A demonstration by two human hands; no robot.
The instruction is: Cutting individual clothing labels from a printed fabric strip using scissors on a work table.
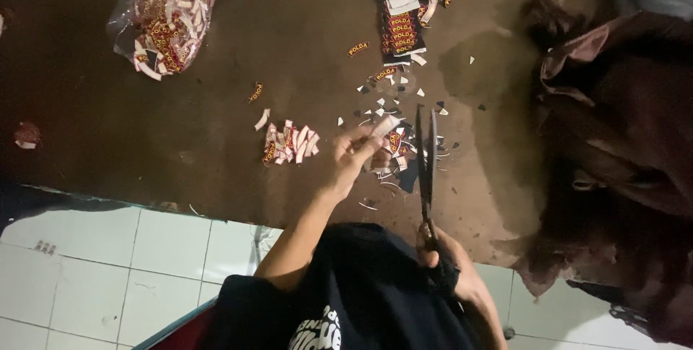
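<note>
Scissors (426, 159) gripped by right hand (451, 267), handles hidden; left hand (354, 156) pinches label strip (385, 127).

One head-worn camera looks almost straight down, close over a dark brown mat (180, 133) (it fills the upper frame). White floor tiles (94, 270) lie below the mat's near edge; brown cloth (621, 148) lies right of it.

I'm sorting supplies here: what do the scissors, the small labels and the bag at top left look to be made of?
Scissors: dark metal blades by their thin, dull sheen; the handles are hidden in the right hand.
Labels: probably woven fabric or printed tape, white-backed, curling at the ends.
Bag: clear thin plastic, glossy and crinkled, with its contents showing through.
</note>
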